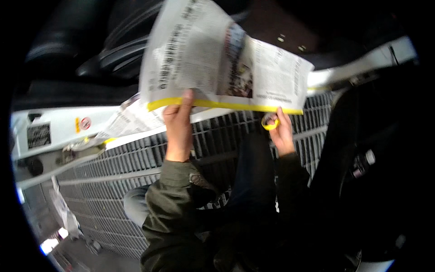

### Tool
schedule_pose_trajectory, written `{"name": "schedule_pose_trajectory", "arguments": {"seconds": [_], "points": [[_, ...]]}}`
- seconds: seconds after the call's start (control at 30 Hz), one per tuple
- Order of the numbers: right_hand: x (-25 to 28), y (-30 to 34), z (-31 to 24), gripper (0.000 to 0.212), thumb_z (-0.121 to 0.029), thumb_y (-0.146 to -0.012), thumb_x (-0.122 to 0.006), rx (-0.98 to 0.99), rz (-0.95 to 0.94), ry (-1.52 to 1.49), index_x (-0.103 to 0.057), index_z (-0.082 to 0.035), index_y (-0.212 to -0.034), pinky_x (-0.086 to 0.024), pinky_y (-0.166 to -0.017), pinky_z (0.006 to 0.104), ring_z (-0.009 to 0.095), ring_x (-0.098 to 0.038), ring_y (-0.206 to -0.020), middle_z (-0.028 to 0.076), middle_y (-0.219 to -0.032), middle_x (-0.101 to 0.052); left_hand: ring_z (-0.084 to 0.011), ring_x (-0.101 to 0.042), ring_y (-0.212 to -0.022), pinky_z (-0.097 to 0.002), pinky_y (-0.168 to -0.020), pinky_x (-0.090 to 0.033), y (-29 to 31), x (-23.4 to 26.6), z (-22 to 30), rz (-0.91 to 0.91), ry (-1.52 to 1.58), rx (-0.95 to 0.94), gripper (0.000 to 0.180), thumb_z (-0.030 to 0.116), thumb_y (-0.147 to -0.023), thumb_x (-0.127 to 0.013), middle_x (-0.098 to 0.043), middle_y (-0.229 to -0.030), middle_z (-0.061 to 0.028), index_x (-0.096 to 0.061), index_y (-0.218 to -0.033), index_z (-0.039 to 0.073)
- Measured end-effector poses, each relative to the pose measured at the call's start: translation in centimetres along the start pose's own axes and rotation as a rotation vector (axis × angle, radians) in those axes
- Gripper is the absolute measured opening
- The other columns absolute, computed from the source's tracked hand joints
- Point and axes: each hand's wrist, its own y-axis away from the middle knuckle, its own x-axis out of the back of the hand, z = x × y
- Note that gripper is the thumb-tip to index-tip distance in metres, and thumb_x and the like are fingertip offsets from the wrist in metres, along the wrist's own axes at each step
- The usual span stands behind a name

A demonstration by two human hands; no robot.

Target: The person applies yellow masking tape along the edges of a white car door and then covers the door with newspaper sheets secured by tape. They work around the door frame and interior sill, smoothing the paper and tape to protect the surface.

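Both my hands hold up a sheet of newspaper (195, 63) by its lower edge, where a strip of yellow tape (217, 104) runs along it. My left hand (180, 129) is closed on the left part of that edge, thumb lying over the tape. At the right end, my right hand (283, 131) pinches the sheet's edge, with a small roll of yellow tape (267, 123) hanging at its fingers. Left of my left hand, another piece of newspaper (131, 121) lies along the white car door sill (59, 124), partly behind the held sheet.
Beyond the sheet is a dark car interior with a black seat (122, 54). The white sill continues at the right (353, 70). Under me lies a metal floor grating (108, 195). At the lower left, crumpled paper (65, 213) lies near the grating's edge.
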Motion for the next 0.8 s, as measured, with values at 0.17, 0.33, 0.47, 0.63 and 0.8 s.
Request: {"name": "schedule_pose_trajectory", "arguments": {"seconds": [0.17,0.33,0.47,0.63,0.8], "points": [[0.0,-0.9,-3.8,0.012,-0.016,-0.095,-0.064,0.183,0.082,0.123,-0.062,-0.005,-0.099,-0.045,-0.054,0.0205,0.007,-0.053,-0.069,0.0,-0.082,-0.058,-0.0103,-0.058,-0.086,-0.027,-0.077,-0.048,0.7,-0.7,-0.2,-0.052,-0.086,-0.06,0.023,0.02,-0.095,-0.066,-0.066,-0.099,-0.0044,-0.068,-0.105,0.0],[0.0,-2.9,-5.5,0.011,-0.016,-0.095,-0.064,0.219,-0.021,0.054,-0.061,-0.006,-0.098,-0.045,-0.052,0.0179,0.005,-0.052,-0.065,-0.001,-0.079,-0.058,-0.0139,-0.06,-0.088,-0.0289,-0.08,-0.052,2.1,2.1,0.0,0.038,-0.092,-0.014,0.024,0.018,-0.094,-0.066,-0.064,-0.102,-0.0052,-0.062,-0.112,0.003],[2.6,-3.7,-6.0,0.008,-0.011,-0.093,-0.064,0.221,0.102,0.148,-0.061,-0.004,-0.091,-0.045,-0.05,0.0188,0.007,-0.052,-0.058,0.002,-0.075,-0.059,-0.012,-0.061,-0.083,-0.0263,-0.077,-0.052,2.6,5.2,-4.1,0.193,-0.097,0.093,0.018,0.013,-0.092,-0.067,-0.067,-0.098,-0.0073,-0.066,-0.105,0.0],[2.8,-4.8,-5.8,0.012,-0.011,-0.092,-0.066,0.237,0.117,0.211,-0.062,-0.004,-0.083,-0.038,-0.049,0.0196,0.006,-0.048,-0.055,0.0,-0.069,-0.057,-0.0128,-0.063,-0.085,-0.0251,-0.074,-0.052,3.9,8.6,-7.6,0.207,-0.199,0.076,0.02,0.002,-0.087,-0.07,-0.069,-0.1,-0.0084,-0.065,-0.107,-0.002],[3.7,-5.0,-6.8,0.014,-0.011,-0.093,-0.065,0.385,0.288,0.385,-0.063,-0.003,-0.081,-0.039,-0.048,0.0208,0.005,-0.049,-0.057,0.001,-0.071,-0.057,-0.0142,-0.065,-0.084,-0.0272,-0.074,-0.056,4.0,8.3,-10.1,0.085,-0.316,0.125,0.022,0.004,-0.087,-0.072,-0.069,-0.099,-0.0102,-0.065,-0.106,-0.004]]}}
